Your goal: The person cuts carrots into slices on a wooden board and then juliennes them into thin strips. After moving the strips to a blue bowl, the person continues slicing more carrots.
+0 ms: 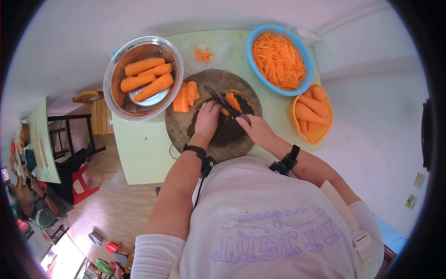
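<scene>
My right hand (256, 131) is wrapped round the handle of a dark-bladed kitchen knife (220, 98), which slants across a round wooden chopping board (179, 128). Close to the blade, my left hand (207, 120) presses down with its fingers bent together. A small carrot piece (225, 112) shows by those fingertips, mostly hidden by hand and knife. Thin carrot shreds (232, 100) lie along the far side of the blade. Flat carrot slices (182, 100) are stacked at the board's left edge. Dark wet patches cover the board's middle.
A metal colander (109, 88) with peeled carrots stands left, a blue basin (251, 58) of shredded carrot back right, a yellow basket (291, 114) of carrots right. A plastic bag (218, 49) with carrot scraps lies behind the board. Another person (44, 207) sits far left.
</scene>
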`<state>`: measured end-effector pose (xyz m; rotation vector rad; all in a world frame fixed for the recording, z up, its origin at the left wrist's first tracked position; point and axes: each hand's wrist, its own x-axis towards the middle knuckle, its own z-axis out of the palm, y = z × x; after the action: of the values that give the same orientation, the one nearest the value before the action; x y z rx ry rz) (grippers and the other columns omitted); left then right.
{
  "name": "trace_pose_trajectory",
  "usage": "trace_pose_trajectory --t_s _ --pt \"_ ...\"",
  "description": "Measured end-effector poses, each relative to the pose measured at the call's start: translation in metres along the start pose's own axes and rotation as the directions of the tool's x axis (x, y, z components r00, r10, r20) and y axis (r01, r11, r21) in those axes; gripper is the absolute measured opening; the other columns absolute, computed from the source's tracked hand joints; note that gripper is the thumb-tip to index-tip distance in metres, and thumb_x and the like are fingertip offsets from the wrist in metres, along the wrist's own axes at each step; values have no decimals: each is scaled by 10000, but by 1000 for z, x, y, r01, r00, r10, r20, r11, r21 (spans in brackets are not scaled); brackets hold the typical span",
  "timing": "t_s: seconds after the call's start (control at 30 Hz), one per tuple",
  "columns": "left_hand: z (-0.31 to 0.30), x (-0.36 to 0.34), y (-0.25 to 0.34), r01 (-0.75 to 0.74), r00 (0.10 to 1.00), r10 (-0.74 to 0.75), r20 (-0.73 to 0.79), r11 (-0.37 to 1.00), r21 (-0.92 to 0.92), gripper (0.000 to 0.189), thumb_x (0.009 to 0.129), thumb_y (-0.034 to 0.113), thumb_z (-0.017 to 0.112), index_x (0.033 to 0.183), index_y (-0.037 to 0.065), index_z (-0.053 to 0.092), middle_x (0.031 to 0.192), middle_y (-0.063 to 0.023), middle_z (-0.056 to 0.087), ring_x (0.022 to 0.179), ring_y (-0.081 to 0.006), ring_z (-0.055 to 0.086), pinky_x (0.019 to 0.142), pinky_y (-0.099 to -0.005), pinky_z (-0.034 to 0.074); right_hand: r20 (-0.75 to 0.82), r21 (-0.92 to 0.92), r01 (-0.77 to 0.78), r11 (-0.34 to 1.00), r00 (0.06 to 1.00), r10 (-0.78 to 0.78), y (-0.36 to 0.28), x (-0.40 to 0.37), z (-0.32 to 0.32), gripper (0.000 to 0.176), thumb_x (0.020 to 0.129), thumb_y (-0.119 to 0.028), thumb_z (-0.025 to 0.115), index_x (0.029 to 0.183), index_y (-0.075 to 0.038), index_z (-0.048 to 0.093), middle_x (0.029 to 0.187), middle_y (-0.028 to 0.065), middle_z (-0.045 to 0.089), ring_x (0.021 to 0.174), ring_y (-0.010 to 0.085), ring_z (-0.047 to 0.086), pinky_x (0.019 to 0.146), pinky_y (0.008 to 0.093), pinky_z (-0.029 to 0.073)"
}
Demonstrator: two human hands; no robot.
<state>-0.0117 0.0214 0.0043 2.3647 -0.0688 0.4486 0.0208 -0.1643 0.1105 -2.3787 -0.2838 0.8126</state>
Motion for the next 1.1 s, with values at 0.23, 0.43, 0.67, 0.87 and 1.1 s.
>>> trace_pose_trajectory --t_s 0.23,0.43,0.67,0.87,1.1 --pt "1 -1 -2 -7 1000 7 0 1000 -16 123 777 26 664 897 53 650 986 -92 619 917 -297 596 795 -383 517 22 69 -20 997 1000 18 -5 -5 -3 524 966 -470 505 937 42 611 826 268 633 834 447 612 728 476 471" --pt "1 -1 -2 -1 1000 1 -1 1000 -14 128 771 23 662 894 54 643 971 -90 616 912 -296 596 787 -383 515 29 -64 -22 998 999 24 -6 -2 -2 520 963 -478 505 929 30 612 828 261 644 825 448 616 724 492 480" --pt "1 -1 0 -8 1000 8 -5 999 -42 120 778 30 658 894 54 641 970 -88 620 915 -296 598 789 -384 514 -9 -144 -17 989 1000 16 -6 3 3 523 961 -485 503 932 24 616 836 260 648 834 449 620 729 502 486" --pt "0 -2 -4 5 1000 -5 -1 1000 -29 123 782 27 653 901 55 643 995 -94 625 929 -301 601 800 -385 514 56 210 -90 973 995 80 15 18 12 539 970 -491 488 963 31 622 820 257 643 829 441 621 735 478 482" --pt "4 -3 -4 15 1000 -15 1 1000 -14 125 781 21 658 902 48 639 995 -98 626 924 -304 604 797 -390 516 -22 32 44 998 999 -44 5 2 3 515 971 -455 522 898 50 591 716 222 592 676 375 573 663 430 467"
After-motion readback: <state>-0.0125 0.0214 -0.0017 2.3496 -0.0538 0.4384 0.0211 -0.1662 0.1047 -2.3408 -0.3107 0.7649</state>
